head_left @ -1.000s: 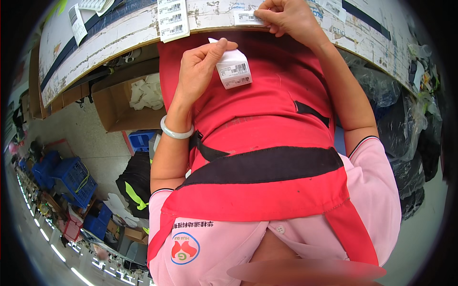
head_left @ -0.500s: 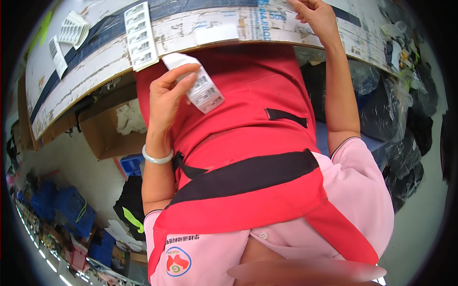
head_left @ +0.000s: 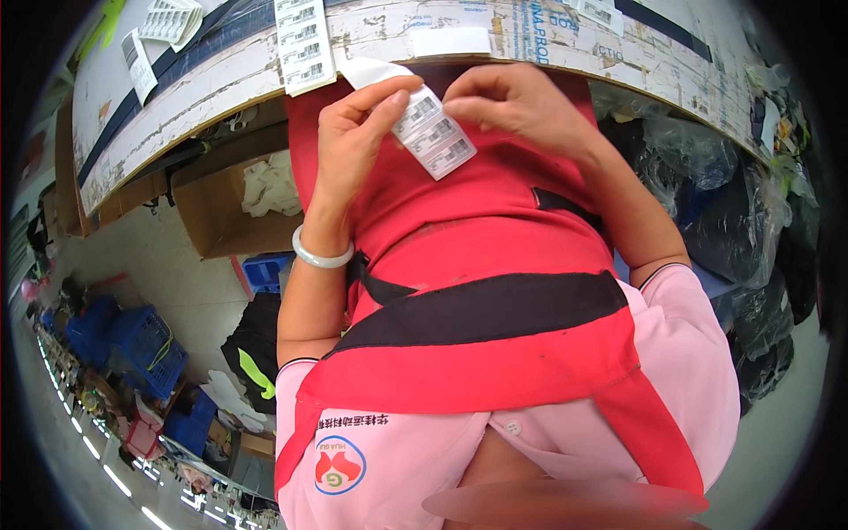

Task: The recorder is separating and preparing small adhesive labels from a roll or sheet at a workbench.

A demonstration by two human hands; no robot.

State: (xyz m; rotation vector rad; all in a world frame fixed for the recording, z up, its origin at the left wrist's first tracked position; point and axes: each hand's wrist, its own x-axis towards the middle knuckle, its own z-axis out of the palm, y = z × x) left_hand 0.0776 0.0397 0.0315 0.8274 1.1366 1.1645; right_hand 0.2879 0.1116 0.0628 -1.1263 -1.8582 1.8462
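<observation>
The left hand has a strip of printed labels pinched between thumb and fingers, the thumb laid over its printed face. The strip is in front of the red apron, just below the near edge of the surface, and slants from upper left to lower right. Its blank white end sticks out above the fingers, and its printed end points down, with several labels in a row

The right hand is at the strip's right edge, fingers bent and drawn in toward the thumb, only a small gap showing between them. Whether the fingertips touch or grip the strip, I cannot tell

On the surface, a blank white slip lies near the front edge, above the gap between the hands. Left of it, a long sheet of labels reaches past that edge. Farther left are a narrow curled label and a fanned stack of labels; at the upper right is another label

Below the surface on the left, an open box holds white scraps. A blue crate is farther off, and clear and dark plastic bags crowd the right side
</observation>
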